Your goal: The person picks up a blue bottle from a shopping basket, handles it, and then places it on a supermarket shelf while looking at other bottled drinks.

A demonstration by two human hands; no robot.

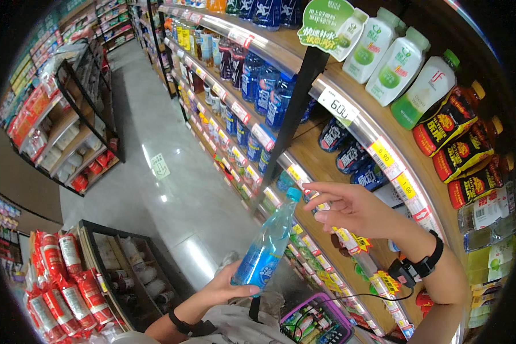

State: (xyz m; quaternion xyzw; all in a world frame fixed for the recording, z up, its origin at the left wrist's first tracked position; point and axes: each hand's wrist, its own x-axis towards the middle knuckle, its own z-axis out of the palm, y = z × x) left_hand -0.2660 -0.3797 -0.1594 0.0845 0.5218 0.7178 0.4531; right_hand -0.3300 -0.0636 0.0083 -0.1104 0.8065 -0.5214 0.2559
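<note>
A clear blue plastic bottle (pixel 268 241) with a blue cap and a blue label is gripped near its base by my left hand (pixel 226 286). It tilts so that its cap points up and to the right. My right hand (pixel 350 209) is raised just right of the cap, apart from it, with fingers spread and nothing in them. Behind that hand, shelves hold dark blue bottles (pixel 352 155). Both wrists wear black straps, and a small black device (pixel 404 272) with a cable sits at the right one.
A purple-rimmed basket (pixel 320 299) with packaged goods is low in front of me. White bottles (pixel 397 66) and black-and-red bottles (pixel 467 155) fill the upper right shelf. Red packages (pixel 69 292) are stacked at lower left by a black-framed rack (pixel 126 258). A grey aisle floor (pixel 183 189) runs ahead.
</note>
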